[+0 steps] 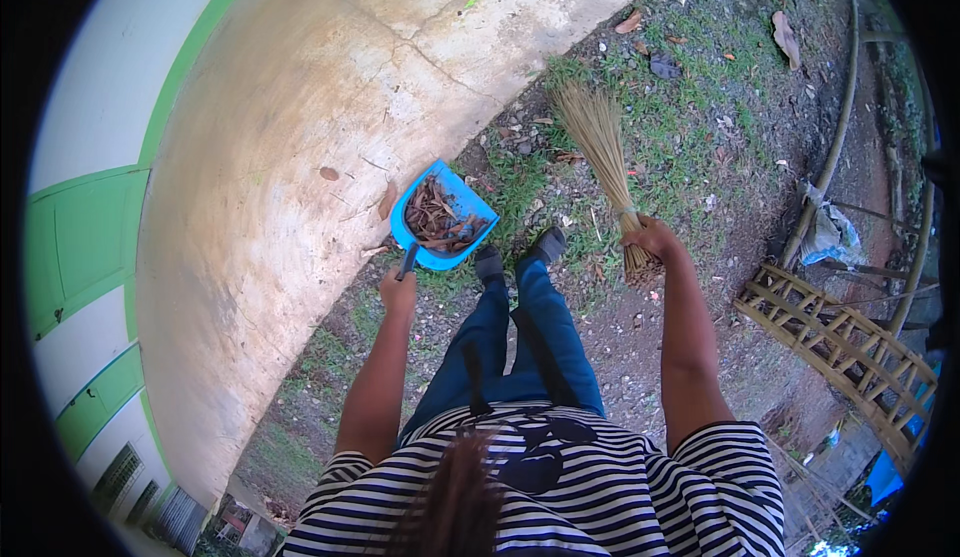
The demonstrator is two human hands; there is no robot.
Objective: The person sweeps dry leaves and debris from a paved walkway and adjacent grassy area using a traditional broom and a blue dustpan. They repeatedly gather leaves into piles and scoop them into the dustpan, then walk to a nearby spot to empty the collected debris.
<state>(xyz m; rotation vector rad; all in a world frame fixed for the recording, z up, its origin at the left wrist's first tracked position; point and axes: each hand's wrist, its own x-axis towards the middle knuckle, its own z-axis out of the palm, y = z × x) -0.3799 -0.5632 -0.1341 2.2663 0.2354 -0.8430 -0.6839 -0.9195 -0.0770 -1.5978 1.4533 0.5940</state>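
Observation:
My left hand (pixel 398 291) grips the black handle of a blue plastic dustpan (pixel 477 205), which is over the edge of the concrete slab. Dry brown leaves (pixel 435 215) and dark debris lie in the pan. On the right, my right hand (pixel 651 239) is closed around the bound lower part of a stick broom (pixel 598 144). Its bristles fan out away from me above the grass near the slab's edge; whether their tips touch the ground I cannot tell.
A cracked concrete slab (pixel 300 144) borders grassy, stony ground (pixel 697 144) with scattered leaves. Green doors (pixel 86 245) and a white wall stand at the left. At the right are a bamboo rack (pixel 832 347), long poles and a plastic bag (pixel 829 234).

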